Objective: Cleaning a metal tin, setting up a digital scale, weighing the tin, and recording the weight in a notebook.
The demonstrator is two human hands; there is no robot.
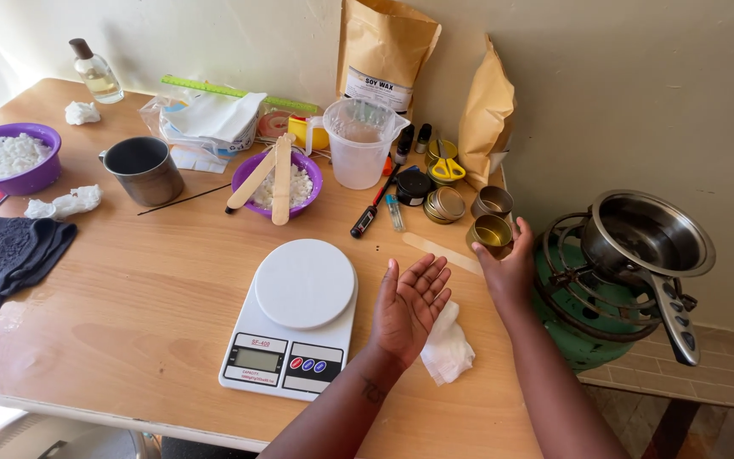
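The right hand [503, 265] is closing thumb and fingers around a gold tin [491, 231] to the right of the white scale [299, 314]; best gripping the rim evenly, keeping it level. The left hand [409, 302] is hovering palm-up just right of the scale, fingers straight and loosely together, holding nothing.

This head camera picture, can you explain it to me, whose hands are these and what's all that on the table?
The camera sits on a person's head and looks down at their own two bare hands. The left hand is open, palm up, holding nothing, beside a white kitchen scale. The right hand reaches a small gold tin; whether it grips it is unclear. On the wooden table are also a purple bowl of white flakes with wooden sticks, a plastic jug and a metal cup.
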